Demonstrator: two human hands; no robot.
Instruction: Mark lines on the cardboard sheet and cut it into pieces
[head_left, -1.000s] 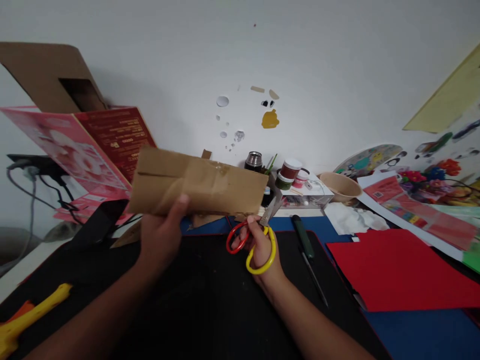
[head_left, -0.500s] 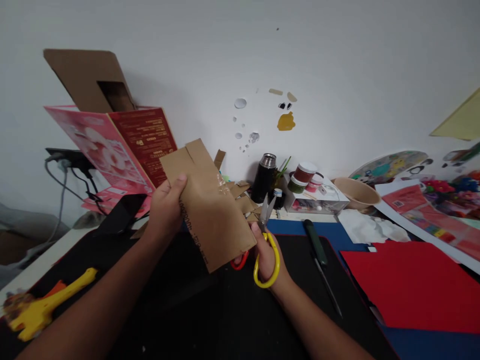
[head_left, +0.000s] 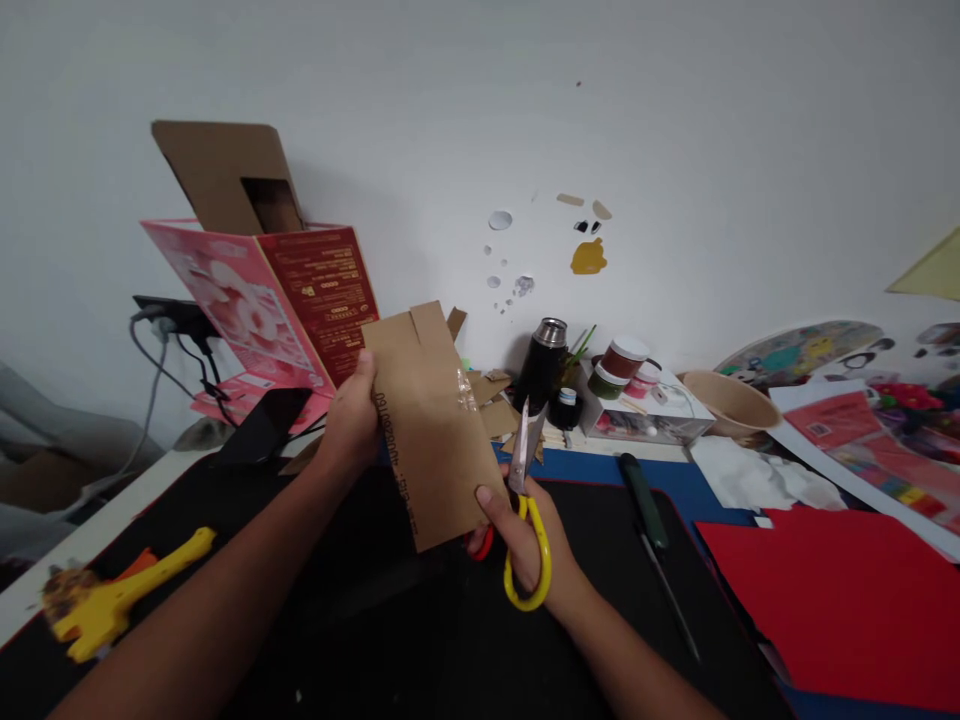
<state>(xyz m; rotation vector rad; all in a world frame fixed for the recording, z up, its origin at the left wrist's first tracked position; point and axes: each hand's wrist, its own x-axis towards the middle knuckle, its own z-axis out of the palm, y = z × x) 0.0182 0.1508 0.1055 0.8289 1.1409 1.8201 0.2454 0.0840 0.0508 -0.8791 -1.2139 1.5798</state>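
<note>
A flat brown piece of cardboard, with printed characters along its left edge and a strip of clear tape on its right side, is held up above the black mat. My left hand grips its left edge, thumb on the near face. My right hand has its fingers through the scissors, which have one yellow and one red handle loop. Its thumb also presses on the cardboard's lower right corner. The scissor blades point upward beside the cardboard, apart from its face.
Behind stand a pink and red box, a black thermos, paint jars and a brown bowl. A green-handled tool and red sheet lie right. At left are a yellow toy-like object and a phone-like slab.
The view has shifted, so most things sit farther right. The cardboard has turned more upright, and my right thumb has moved onto its lower right corner.
</note>
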